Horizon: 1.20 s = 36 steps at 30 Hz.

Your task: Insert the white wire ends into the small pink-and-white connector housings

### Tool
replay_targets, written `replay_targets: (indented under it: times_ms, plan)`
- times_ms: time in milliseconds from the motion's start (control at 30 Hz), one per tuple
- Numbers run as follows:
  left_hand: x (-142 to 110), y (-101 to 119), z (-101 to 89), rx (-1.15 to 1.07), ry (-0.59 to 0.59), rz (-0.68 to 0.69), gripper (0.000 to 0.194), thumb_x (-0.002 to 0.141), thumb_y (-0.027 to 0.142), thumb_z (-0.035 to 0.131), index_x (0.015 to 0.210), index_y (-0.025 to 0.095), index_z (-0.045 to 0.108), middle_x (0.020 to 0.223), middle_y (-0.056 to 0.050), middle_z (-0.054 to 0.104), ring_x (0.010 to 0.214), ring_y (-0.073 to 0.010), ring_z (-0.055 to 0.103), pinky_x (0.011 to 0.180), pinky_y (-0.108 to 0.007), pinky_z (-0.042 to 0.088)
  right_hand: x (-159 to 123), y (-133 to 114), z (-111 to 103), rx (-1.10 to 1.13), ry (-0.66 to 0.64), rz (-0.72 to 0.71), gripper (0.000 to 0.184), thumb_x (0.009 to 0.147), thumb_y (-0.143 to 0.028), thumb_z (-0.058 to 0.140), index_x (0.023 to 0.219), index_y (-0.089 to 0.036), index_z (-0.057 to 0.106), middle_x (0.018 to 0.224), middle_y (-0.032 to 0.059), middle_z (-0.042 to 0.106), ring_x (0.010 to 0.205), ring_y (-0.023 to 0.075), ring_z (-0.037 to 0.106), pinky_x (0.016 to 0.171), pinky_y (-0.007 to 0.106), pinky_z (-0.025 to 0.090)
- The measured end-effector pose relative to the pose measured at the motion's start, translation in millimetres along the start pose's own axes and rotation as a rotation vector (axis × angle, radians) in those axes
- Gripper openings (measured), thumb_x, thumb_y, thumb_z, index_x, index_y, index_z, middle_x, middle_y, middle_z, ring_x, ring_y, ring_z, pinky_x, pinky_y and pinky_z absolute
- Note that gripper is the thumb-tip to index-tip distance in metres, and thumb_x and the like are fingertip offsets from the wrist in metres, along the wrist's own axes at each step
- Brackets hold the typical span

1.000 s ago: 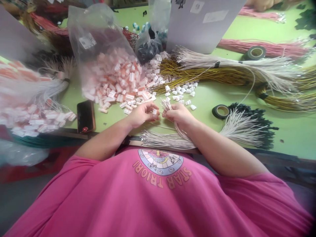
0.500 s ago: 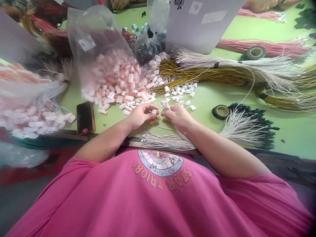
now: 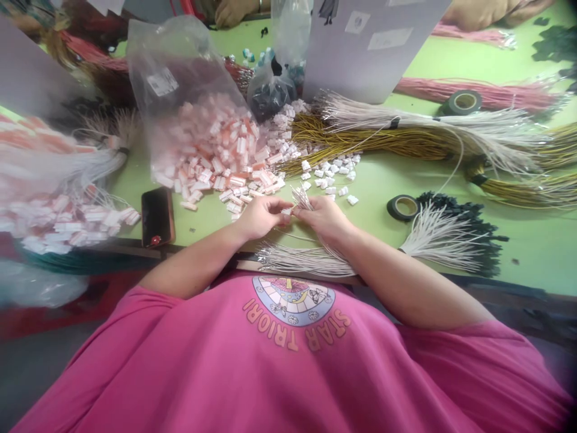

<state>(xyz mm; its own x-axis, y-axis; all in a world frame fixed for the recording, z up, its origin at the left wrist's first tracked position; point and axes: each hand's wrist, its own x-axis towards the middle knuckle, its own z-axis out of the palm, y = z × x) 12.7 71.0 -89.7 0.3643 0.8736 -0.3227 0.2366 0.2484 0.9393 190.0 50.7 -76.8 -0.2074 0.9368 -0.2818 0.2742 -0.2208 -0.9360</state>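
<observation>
My left hand (image 3: 262,217) pinches a small white connector housing (image 3: 286,211) between thumb and fingers. Right beside it, my right hand (image 3: 325,218) is closed around a bundle of white wires (image 3: 301,197), whose metal-tipped ends stick up past the fingers. The fingertips of both hands nearly meet at the housing; whether a wire sits inside it is too small to tell. Below the hands, more white wires (image 3: 306,258) lie along the table edge. Loose white housings (image 3: 333,169) are scattered just beyond my right hand. A heap of orange-and-white connector pieces (image 3: 234,150) spills from a clear plastic bag (image 3: 180,66).
A phone (image 3: 157,216) lies left of my left arm. To the right are a black tape roll (image 3: 403,207) and wires with black ends (image 3: 451,234). Yellow wires (image 3: 396,139) and a second tape roll (image 3: 463,102) lie farther back. Another person's hand (image 3: 234,12) shows at the far side.
My hands have come closer together, and the connector housing in my left hand now meets the fingertips of my right. The view has shifted slightly.
</observation>
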Motion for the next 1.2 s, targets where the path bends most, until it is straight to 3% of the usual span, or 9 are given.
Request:
replay_targets:
  times_ms: [100,333,500,633,767,900,1100,1200]
  plan:
    - [1,0,-1.7,0.015,0.026,0.012,0.034,0.065,0.02,0.075,0.098,0.013,0.068,0.073,-0.006,0.068,0.057,-0.012,0.06,0.062,-0.031,0.048,1,1,-1,-0.044,0.01,0.006,0.022,0.072,-0.031,0.059,0.066,-0.012,0.065,0.054,0.0016,0.057,0.049,0.0104,0.046,0.051,0.026,0.036]
    - [-2,4,2.1,0.007,0.003,-0.014,0.03,0.066,0.017,0.073,0.094,0.011,0.068,0.068,-0.005,0.066,0.054,-0.0113,0.058,0.06,-0.031,0.047,0,-1,3,-0.125,0.052,-0.006,0.02,0.073,-0.031,0.057,0.069,-0.013,0.066,0.06,0.0008,0.058,0.057,0.011,0.046,0.057,0.025,0.035]
    - [-3,2,-1.8,0.079,-0.003,-0.008,0.036,0.069,0.022,0.071,0.103,0.012,0.067,0.074,-0.006,0.067,0.058,-0.0126,0.058,0.063,-0.033,0.048,0,1,2,-0.068,0.054,-0.016,0.017,0.072,-0.029,0.057,0.064,-0.014,0.061,0.056,-0.0018,0.052,0.054,0.0093,0.041,0.056,0.025,0.034]
    - [0,8,-13.7,0.431,0.046,0.213,0.029,0.074,0.03,0.068,0.098,0.014,0.069,0.088,-0.008,0.067,0.069,-0.0155,0.058,0.07,-0.034,0.047,3,5,-1,-0.002,0.095,-0.048,0.02,0.073,-0.032,0.057,0.062,-0.015,0.057,0.055,-0.0032,0.048,0.053,0.0091,0.041,0.055,0.025,0.033]
    - [9,12,-24.2,0.737,0.214,0.509,0.023,0.082,0.024,0.058,0.103,0.017,0.067,0.109,-0.01,0.061,0.097,-0.0226,0.054,0.09,-0.038,0.04,4,4,-4,-0.011,0.163,-0.07,0.021,0.072,-0.033,0.059,0.065,-0.014,0.06,0.058,-0.0025,0.049,0.058,0.0099,0.042,0.058,0.026,0.034]
    - [21,5,-24.4,0.913,0.247,0.533,0.025,0.081,0.014,0.052,0.101,0.018,0.066,0.111,-0.012,0.057,0.111,-0.0306,0.042,0.097,-0.044,0.031,1,-2,-4,0.03,0.153,-0.042,0.02,0.072,-0.031,0.06,0.072,-0.012,0.066,0.064,0.0001,0.054,0.06,0.0106,0.044,0.058,0.026,0.034]
    - [19,5,-21.4,0.859,0.269,0.559,0.021,0.086,0.016,0.045,0.094,0.014,0.063,0.097,-0.013,0.056,0.103,-0.0284,0.044,0.098,-0.045,0.029,3,1,-7,0.059,0.124,0.016,0.022,0.067,-0.031,0.064,0.078,-0.012,0.069,0.062,0.0006,0.057,0.057,0.0109,0.045,0.053,0.026,0.034]
    - [6,12,-15.9,0.574,0.292,0.558,0.02,0.085,0.019,0.052,0.102,0.017,0.06,0.099,-0.01,0.056,0.095,-0.0223,0.049,0.093,-0.04,0.037,7,6,-8,0.108,0.106,0.021,0.017,0.066,-0.029,0.064,0.07,-0.013,0.067,0.058,0.0002,0.056,0.053,0.0096,0.045,0.053,0.026,0.034]
